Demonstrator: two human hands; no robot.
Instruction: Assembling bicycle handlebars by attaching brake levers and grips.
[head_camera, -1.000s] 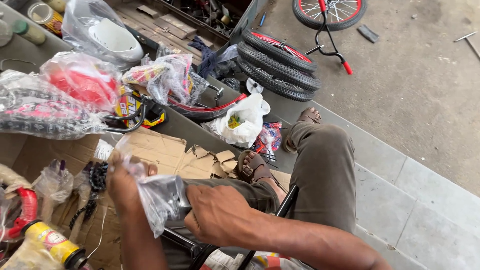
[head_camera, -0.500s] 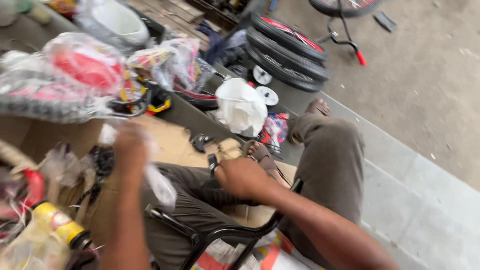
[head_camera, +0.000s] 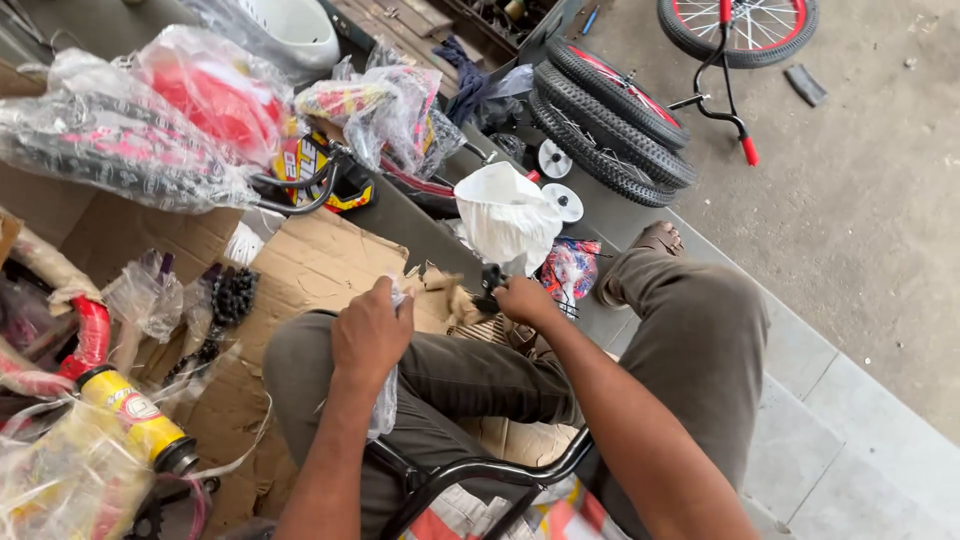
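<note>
left hand (head_camera: 372, 335): clutches clear plastic bag (head_camera: 384, 405) | right hand (head_camera: 524, 300): grips small black part (head_camera: 491, 278)

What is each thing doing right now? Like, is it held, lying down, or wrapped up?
Left hand: closed on a clear plastic bag, which hangs crumpled over the thigh.
Right hand: gripping a small black part.
White bag: open, standing on the ledge.
Stacked tyres: lying on their sides.
Red-rimmed wheel: lying on the floor.
Yellow can: on its side.
Cardboard: flattened, torn.
Black tube frame: across the lap.
</note>
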